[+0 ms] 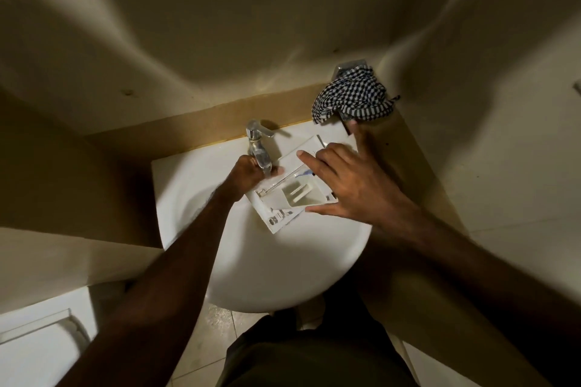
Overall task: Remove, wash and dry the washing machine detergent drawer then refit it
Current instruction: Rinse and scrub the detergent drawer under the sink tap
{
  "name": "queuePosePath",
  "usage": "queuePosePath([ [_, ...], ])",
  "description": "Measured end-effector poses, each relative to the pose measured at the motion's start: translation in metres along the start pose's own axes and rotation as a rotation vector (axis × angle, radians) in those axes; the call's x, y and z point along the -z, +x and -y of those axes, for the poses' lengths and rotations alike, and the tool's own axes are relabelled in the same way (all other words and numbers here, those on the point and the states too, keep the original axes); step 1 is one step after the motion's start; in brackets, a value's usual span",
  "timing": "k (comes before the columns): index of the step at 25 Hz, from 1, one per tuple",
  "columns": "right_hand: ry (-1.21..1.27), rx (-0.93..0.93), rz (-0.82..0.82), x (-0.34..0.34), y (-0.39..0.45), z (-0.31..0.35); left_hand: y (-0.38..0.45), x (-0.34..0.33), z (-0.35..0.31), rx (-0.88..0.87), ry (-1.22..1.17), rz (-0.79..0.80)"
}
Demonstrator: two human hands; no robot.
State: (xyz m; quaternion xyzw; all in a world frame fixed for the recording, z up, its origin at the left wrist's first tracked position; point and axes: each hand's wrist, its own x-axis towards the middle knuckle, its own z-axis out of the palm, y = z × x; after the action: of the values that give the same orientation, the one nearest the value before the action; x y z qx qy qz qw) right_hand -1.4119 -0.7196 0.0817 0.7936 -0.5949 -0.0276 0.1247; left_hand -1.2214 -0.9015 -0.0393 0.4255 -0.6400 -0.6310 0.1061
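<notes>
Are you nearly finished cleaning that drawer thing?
About halfway. The white plastic detergent drawer is already out and over the white round basin. Both hands, left and right, hold it under the chrome tap. The checked cloth waits for drying, then refitting.

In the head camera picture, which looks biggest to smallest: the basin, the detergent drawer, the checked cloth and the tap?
1. basin
2. detergent drawer
3. checked cloth, looks close to the drawer, partly hidden by hands, so unsure
4. tap
</notes>
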Motion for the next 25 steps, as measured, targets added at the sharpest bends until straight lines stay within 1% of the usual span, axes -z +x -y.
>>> queuePosePath([
  [2, 0.069, 0.076, 0.0, -0.004, 0.004, -0.01, -0.003, -0.002, 0.003, 0.07, -0.039, -0.021],
  [3, 0.123, 0.068, -0.015, -0.006, 0.003, -0.015, -0.005, -0.003, 0.007, 0.107, -0.112, -0.069],
  [6, 0.242, -0.053, -0.091, -0.007, -0.005, -0.029, -0.015, -0.008, 0.021, 0.157, -0.306, -0.281],
  [12, 0.245, -0.021, -0.03, -0.009, 0.008, -0.022, -0.023, -0.036, 0.028, 0.207, -0.368, -0.494],
  [13, 0.257, -0.024, -0.032, -0.008, 0.009, -0.023, -0.023, -0.036, 0.027, 0.227, -0.377, -0.501],
  [14, 0.261, -0.024, -0.034, -0.008, 0.009, -0.025, -0.023, -0.033, 0.028, 0.24, -0.391, -0.474],
  [17, 0.257, -0.036, -0.054, -0.011, 0.002, -0.027, -0.029, -0.023, 0.034, 0.235, -0.433, -0.257],
  [18, 0.252, -0.044, -0.054, -0.013, 0.0, -0.025, -0.032, -0.021, 0.036, 0.237, -0.438, -0.207],
  [19, 0.249, -0.049, -0.049, -0.014, -0.002, -0.023, -0.033, -0.021, 0.038, 0.242, -0.436, -0.201],
  [20, 0.245, -0.052, -0.045, -0.015, -0.002, -0.021, -0.033, -0.023, 0.039, 0.237, -0.427, -0.227],
  [23, 0.217, -0.089, -0.027, -0.013, 0.002, -0.017, -0.029, -0.032, 0.034, 0.189, -0.377, -0.362],
  [25, 0.182, -0.115, -0.005, -0.011, 0.002, -0.015, -0.027, -0.035, 0.029, 0.198, -0.366, -0.378],
])
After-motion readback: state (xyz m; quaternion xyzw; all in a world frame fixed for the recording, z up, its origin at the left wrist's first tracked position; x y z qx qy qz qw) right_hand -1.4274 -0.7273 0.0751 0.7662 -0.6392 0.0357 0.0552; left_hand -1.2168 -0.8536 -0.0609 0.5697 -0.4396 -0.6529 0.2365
